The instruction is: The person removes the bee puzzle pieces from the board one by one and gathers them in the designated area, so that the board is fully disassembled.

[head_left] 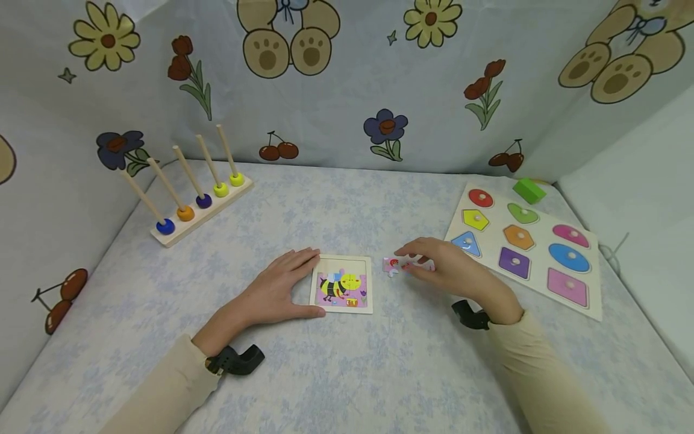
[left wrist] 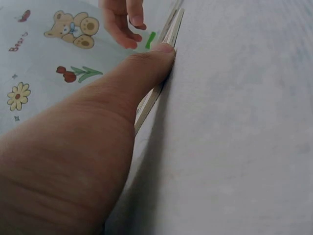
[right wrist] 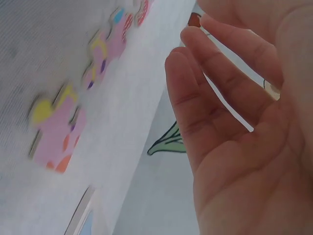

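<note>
A small square wooden puzzle (head_left: 341, 283) with a bee picture lies on the table. My left hand (head_left: 276, 288) holds it at its left side, fingertips on the top left corner and thumb at the lower left corner. The thumb on the frame's edge shows in the left wrist view. Over several loose pink jigsaw pieces (head_left: 391, 264) just right of the puzzle hovers my right hand (head_left: 447, 268). Its fingers are loosely bent and apart, with nothing visible between them; it hides part of the pieces. The right wrist view shows the pieces (right wrist: 58, 137) lying below the fingers.
A white shape board (head_left: 534, 253) with colourful knobbed shapes lies at the right. A green block (head_left: 529, 191) sits at its far edge. At the back left stands a wooden peg rack (head_left: 203, 216) with coloured rings. A patterned cloth (head_left: 325, 108) hangs behind the table.
</note>
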`<state>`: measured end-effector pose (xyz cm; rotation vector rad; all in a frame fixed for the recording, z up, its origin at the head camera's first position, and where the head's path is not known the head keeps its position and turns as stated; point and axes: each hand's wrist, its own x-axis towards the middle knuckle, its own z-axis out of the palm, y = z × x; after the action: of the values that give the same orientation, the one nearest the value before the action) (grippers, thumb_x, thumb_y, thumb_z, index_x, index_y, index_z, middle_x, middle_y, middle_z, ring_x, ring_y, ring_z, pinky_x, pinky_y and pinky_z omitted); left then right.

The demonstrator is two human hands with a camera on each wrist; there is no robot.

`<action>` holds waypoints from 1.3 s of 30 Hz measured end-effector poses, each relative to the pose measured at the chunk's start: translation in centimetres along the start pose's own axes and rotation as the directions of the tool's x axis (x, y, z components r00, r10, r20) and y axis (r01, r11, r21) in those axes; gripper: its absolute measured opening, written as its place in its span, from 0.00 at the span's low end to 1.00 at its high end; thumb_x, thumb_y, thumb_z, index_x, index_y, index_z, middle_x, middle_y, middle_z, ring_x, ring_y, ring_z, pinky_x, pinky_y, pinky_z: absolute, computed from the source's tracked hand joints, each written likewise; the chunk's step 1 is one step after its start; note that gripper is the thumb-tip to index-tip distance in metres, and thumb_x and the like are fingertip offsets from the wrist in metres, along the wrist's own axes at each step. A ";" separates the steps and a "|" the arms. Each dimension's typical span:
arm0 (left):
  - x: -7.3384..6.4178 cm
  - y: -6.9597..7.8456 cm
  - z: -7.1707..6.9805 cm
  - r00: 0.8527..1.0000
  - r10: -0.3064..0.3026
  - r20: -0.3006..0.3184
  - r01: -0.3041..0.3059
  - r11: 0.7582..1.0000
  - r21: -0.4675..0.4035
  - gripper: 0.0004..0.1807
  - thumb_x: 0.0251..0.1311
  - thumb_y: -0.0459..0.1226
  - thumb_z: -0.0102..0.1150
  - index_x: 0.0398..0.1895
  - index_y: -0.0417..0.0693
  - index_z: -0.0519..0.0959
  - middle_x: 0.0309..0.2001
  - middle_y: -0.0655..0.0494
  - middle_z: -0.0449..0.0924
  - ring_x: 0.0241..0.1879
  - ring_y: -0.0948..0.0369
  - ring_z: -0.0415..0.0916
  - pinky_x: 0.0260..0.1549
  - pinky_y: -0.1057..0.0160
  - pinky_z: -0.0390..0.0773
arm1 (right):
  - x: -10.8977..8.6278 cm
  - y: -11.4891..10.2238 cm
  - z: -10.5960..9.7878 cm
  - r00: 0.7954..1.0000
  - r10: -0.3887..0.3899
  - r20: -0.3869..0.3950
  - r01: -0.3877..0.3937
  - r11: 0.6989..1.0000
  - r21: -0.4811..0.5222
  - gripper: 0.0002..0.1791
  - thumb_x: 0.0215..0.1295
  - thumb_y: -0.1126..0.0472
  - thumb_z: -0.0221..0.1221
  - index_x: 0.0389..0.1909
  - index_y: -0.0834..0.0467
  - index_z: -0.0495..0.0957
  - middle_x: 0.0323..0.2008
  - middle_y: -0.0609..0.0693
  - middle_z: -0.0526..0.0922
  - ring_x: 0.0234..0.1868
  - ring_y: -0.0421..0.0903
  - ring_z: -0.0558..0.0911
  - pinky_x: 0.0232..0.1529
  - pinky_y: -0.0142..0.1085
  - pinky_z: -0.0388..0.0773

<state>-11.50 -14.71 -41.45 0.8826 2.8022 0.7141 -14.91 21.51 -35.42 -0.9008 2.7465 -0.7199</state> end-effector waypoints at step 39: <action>0.0 0.0 0.0 1.000 -0.002 0.013 0.003 1.000 -0.023 0.60 0.55 0.68 0.67 0.82 0.45 0.56 0.83 0.49 0.51 0.82 0.50 0.47 0.80 0.42 0.48 | 7.0 -6.7 5.2 0.976 -0.185 0.111 0.180 0.982 0.054 0.19 0.72 0.61 0.63 0.62 0.58 0.82 0.60 0.51 0.84 0.58 0.49 0.81 0.61 0.44 0.80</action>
<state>-11.48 -14.65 -41.47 0.8765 2.7776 0.7368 -15.56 10.69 -36.67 -1.1583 2.5607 -0.7298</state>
